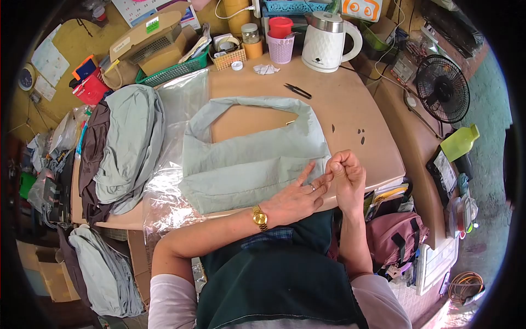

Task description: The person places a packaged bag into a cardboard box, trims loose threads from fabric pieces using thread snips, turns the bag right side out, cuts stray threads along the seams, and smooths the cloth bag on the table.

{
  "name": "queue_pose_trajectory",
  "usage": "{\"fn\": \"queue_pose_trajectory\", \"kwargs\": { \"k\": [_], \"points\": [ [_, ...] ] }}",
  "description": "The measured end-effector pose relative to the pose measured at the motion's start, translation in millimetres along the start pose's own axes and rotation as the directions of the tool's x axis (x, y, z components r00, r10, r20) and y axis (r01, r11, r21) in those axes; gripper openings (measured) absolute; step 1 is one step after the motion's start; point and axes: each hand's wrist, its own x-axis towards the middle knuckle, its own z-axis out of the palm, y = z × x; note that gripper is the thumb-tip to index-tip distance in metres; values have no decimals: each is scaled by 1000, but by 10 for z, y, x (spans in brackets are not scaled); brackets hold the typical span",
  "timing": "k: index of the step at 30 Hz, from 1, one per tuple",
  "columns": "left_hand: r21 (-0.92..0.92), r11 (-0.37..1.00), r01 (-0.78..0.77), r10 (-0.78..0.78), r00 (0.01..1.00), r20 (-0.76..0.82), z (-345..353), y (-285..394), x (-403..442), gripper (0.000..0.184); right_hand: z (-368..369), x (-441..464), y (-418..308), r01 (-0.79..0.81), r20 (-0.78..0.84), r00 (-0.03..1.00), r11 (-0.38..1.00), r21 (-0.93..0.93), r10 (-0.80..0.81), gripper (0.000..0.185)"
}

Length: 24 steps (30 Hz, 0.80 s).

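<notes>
A pale grey-green fabric bag (241, 164) lies flat on the brown table (361, 104), its looped strap toward the back. My left hand (298, 197), with a gold watch at the wrist, rests on the bag's lower right part, index finger stretched out and the other fingers near my right hand. My right hand (348, 172) is raised at the bag's right edge, thumb and fingertips pinched together. Whatever is between those fingertips is too small to make out. Small black thread snips (297, 91) lie behind the bag.
Folded grey and brown fabric (131, 142) is piled at the left beside clear plastic sheeting (170, 192). Baskets, a pink cup (280, 48) and a white kettle (324, 44) line the back. A black fan (442, 88) stands right. Small dark bits lie on the table.
</notes>
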Motion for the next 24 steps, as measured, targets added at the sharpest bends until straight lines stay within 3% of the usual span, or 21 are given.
{"fn": "queue_pose_trajectory", "kwargs": {
  "k": [1,3,4,6,7,8,9,10,11,12,13,14,16,18,19,21,22,23,24],
  "points": [
    [-3,1000,1,-1,1000,0,42,9,-19,24,9,-10,-56,-3,-1,1000,1000,-1,3,5],
    [-120,988,102,-69,964,255,162,24,-59,31,69,-39,-215,281,283,942,888,-363,-182,7],
    [-123,987,104,-70,964,257,55,37,13,31,114,-72,-239,277,283,943,889,-364,-178,7],
    [-460,845,271,-237,963,131,-130,43,161,43,201,-162,-257,467,430,877,599,-650,-217,10],
    [-462,844,272,-238,962,131,-67,37,105,43,225,-196,-214,466,430,877,600,-651,-214,10],
    [-107,982,153,-138,982,132,46,20,0,48,242,-227,-137,451,417,885,605,-656,-208,10],
    [261,965,-2,-44,985,169,40,14,-33,53,254,-243,-89,438,404,892,611,-659,-203,10],
    [262,965,1,-47,984,170,45,-7,-40,53,264,-238,-79,476,412,876,593,-649,-251,10],
    [109,993,34,-48,991,129,52,-47,-37,52,261,-244,-31,477,414,875,594,-648,-251,10],
    [-50,997,61,-56,994,88,19,-61,-27,51,250,-260,44,337,309,932,762,-554,-188,7],
    [-51,997,62,-57,994,90,-7,-45,-34,51,241,-272,82,183,214,972,887,-424,-99,6],
    [-45,996,78,-69,981,182,-34,-25,-40,45,224,-266,88,182,213,972,887,-424,-98,6],
    [-39,995,95,-81,960,270,-107,10,-19,40,168,-220,79,-53,52,997,998,-28,54,5],
    [-13,993,118,-98,874,477,-173,36,3,34,19,-161,67,-50,105,993,999,-10,51,5],
    [-14,993,118,-97,873,477,-170,28,10,34,-13,-143,52,-48,161,986,999,9,46,6],
    [-56,985,161,-103,828,552,-153,16,18,34,30,-209,-20,-128,187,973,991,-48,135,3],
    [-59,985,163,-104,827,552,-119,13,-14,34,63,-231,-55,57,281,959,969,-241,14,3],
    [-64,989,135,-97,906,412,-57,-3,-63,36,101,-255,-65,253,395,915,880,-402,-83,7],
    [-64,992,106,-86,962,261,-23,-13,-93,37,150,-312,-45,293,356,927,816,-498,-116,12]
  ]
}}
